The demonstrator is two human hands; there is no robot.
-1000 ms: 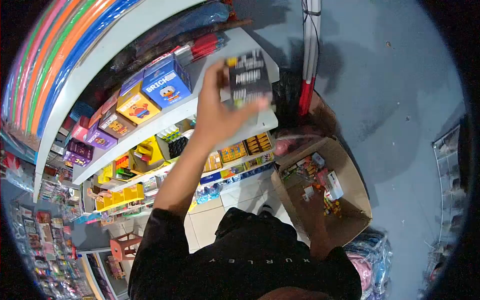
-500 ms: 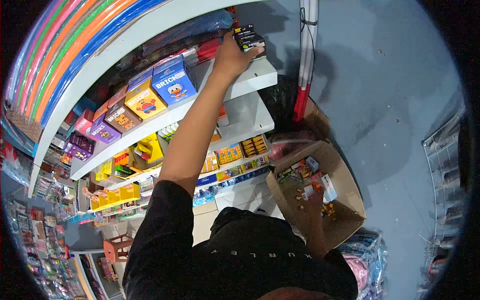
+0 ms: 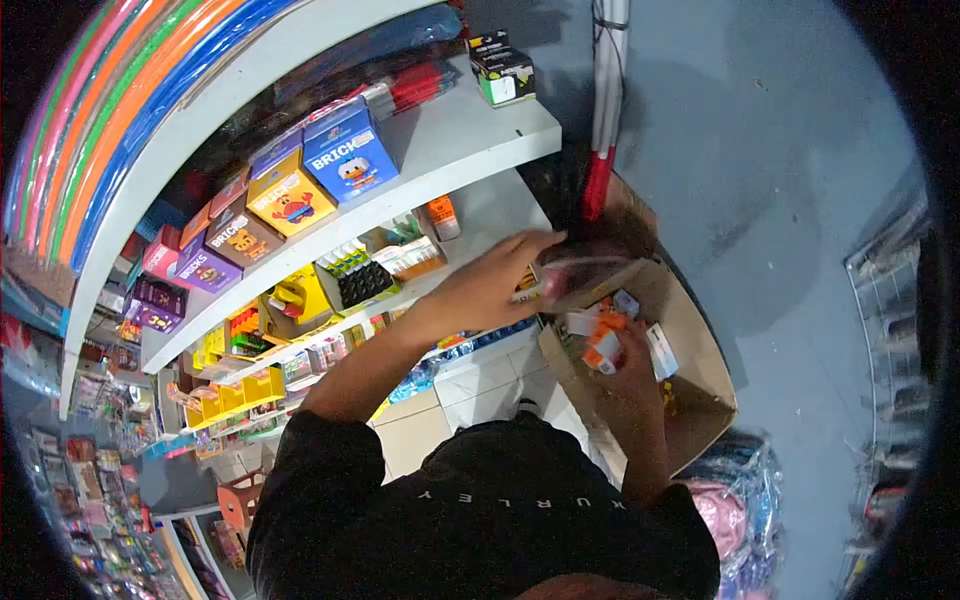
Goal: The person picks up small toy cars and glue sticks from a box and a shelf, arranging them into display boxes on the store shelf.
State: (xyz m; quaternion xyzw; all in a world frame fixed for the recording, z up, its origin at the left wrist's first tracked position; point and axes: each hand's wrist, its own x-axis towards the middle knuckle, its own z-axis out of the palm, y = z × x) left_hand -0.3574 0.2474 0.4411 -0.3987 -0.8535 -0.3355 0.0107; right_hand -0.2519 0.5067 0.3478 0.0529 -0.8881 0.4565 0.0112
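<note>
1. Orange-and-white packets (image 3: 603,345) are held in the right hand (image 3: 632,358), fingers closed around them, over the open carton (image 3: 697,425).
2. Left hand (image 3: 490,285) is seen blurred, just beyond the carton's rim at the right hand's 10 o'clock; its grip cannot be told.
3. In the carton, a white box (image 3: 662,352) lies at the right hand's 3 o'clock, yellow pieces (image 3: 669,398) at 5.
4. From view centre: black box (image 3: 503,72) on the upper shelf (image 3: 470,140) at 12; BRICKS boxes (image 3: 290,195) at 10.
</note>
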